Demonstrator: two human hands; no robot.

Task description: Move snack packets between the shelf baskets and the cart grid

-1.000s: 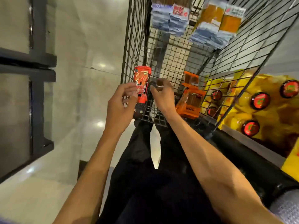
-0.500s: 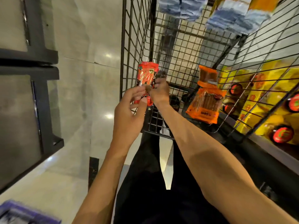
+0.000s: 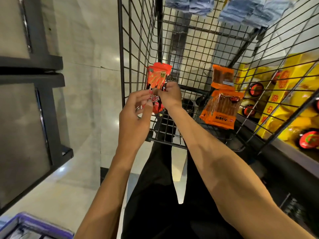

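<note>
One red foil snack packet (image 3: 158,81), likely light, crinkly, slippery, is being pinched beside the black wire cart grid (image 3: 138,49): left hand (image 3: 136,116) low, right hand (image 3: 170,97) at mid-seam.

Glossy pale floor tiles (image 3: 82,104), dark metal frame (image 3: 31,79) at left — purple crate (image 3: 43,225) in the bottom-left corner
</note>
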